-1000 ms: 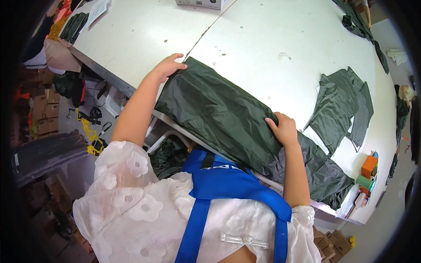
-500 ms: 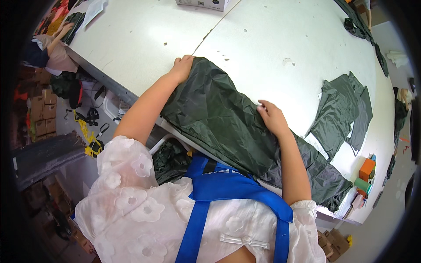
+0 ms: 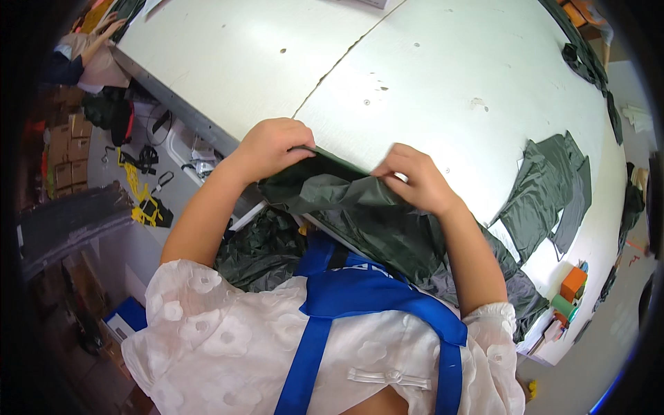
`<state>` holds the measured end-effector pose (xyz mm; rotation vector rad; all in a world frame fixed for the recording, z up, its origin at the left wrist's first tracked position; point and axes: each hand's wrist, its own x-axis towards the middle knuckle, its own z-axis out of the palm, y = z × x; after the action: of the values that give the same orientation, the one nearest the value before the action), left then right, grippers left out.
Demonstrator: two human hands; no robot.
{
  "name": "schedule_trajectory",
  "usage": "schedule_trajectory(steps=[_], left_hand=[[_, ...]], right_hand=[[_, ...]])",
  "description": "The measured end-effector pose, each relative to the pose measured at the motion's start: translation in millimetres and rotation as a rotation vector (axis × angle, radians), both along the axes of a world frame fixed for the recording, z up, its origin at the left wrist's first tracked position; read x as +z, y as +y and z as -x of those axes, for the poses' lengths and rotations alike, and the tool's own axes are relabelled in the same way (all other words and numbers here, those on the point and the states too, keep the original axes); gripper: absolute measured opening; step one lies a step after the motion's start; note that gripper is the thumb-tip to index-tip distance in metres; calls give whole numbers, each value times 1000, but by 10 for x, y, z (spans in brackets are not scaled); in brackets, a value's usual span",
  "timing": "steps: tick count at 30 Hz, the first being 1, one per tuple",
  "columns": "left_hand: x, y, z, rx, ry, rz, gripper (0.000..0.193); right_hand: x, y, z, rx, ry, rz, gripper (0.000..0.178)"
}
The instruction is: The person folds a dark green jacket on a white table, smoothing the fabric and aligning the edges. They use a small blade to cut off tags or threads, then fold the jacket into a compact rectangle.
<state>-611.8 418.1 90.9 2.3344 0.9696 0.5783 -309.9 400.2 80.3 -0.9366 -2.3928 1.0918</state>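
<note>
A dark green, thin, shiny fabric piece (image 3: 387, 232) lies crumpled along the near edge of the table, partly hanging toward my lap. My left hand (image 3: 275, 148) is closed on its upper left edge, the fingers curled over the cloth. Farther right, my right hand (image 3: 413, 177) pinches the same edge between thumb and fingers. Between the two hands the edge is drawn into a line, with a fold of the cloth turned up below it. The fabric's right end runs under my right forearm.
More dark green fabric pieces (image 3: 539, 197) lie on the white table (image 3: 373, 76) at right. An orange block (image 3: 573, 283) and a green spool (image 3: 563, 305) stand near its right corner. At far left a co-worker's hands (image 3: 107, 29) handle dark cloth. Yellow straps (image 3: 138, 190) hang beside the table.
My left hand has come nearer to me, bringing the fabric's far edge with it. My right hand has moved slightly left and now pinches the edge. The cloth has folded back toward me.
</note>
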Motion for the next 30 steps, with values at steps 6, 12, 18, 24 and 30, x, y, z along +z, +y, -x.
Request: schedule_trajectory(steps=[6,12,18,24,30], left_hand=[[-179,-228,67,60,-50,-26,19],[-179,-330,137,109,-99,-43,15],[-186,-512,170,37,-65,-43,14],[-190,-583,189,-48,27,-47,18],[-276,-651,185,37,6,-24,21]], right_hand=[[294,-277,379,-244,235,131,32],[378,-498,337,-50,144,-759,18],[305,-1009,92,-234,186,-640,22],[608,-664,286,-146,208,398,17],[185,-695,537,72,-365,107,22]])
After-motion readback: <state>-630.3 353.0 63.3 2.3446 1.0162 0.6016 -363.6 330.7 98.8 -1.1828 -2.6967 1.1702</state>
